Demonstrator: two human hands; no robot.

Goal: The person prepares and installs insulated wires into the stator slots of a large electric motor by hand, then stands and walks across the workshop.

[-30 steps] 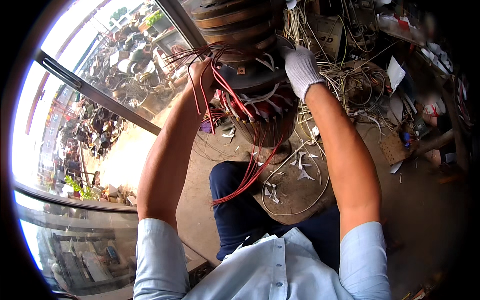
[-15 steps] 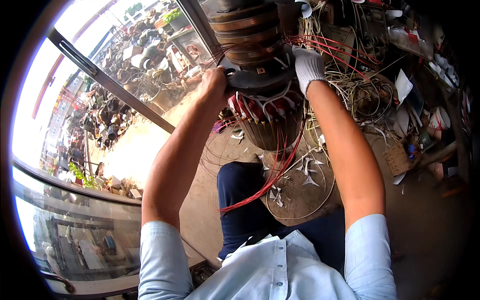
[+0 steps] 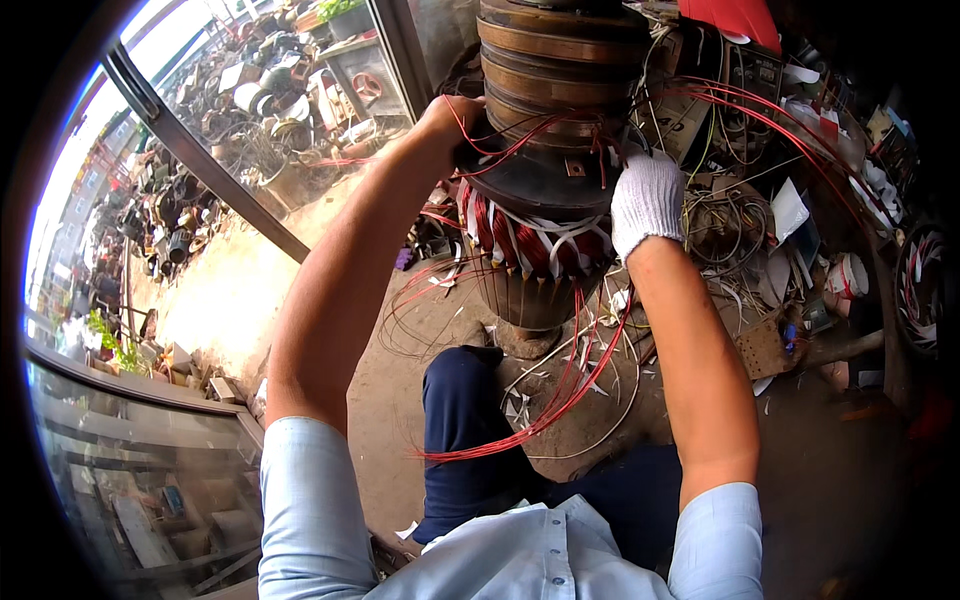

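Observation:
An upright wound rotor (image 3: pixel 525 300) stands in front of me, with red windings bound in white tape. Above them sits a black disc (image 3: pixel 540 190), topped by a stack of copper-brown slip rings (image 3: pixel 560 65). My bare left hand (image 3: pixel 452 122) is closed at the disc's left edge, its fingertips hidden behind red wires and the rotor. On the opposite edge my right hand (image 3: pixel 648 200), in a white knit glove, is closed round the rim, fingertips out of sight. Thin red wires (image 3: pixel 540 425) hang from the windings and loop over my left knee; others cross the rings.
A glass door frame (image 3: pixel 200 150) stands at the left, with scrap heaped beyond it. Tangled pale cables (image 3: pixel 725 215) and scrap lie at the right. A rusty perforated metal block (image 3: pixel 768 342) and paper scraps (image 3: pixel 518 408) are on the floor.
The rotor now appears larger and farther right, and both hands stay at the disc. My gloved hand sits lower in view. Red wires now cross in front of the rings.

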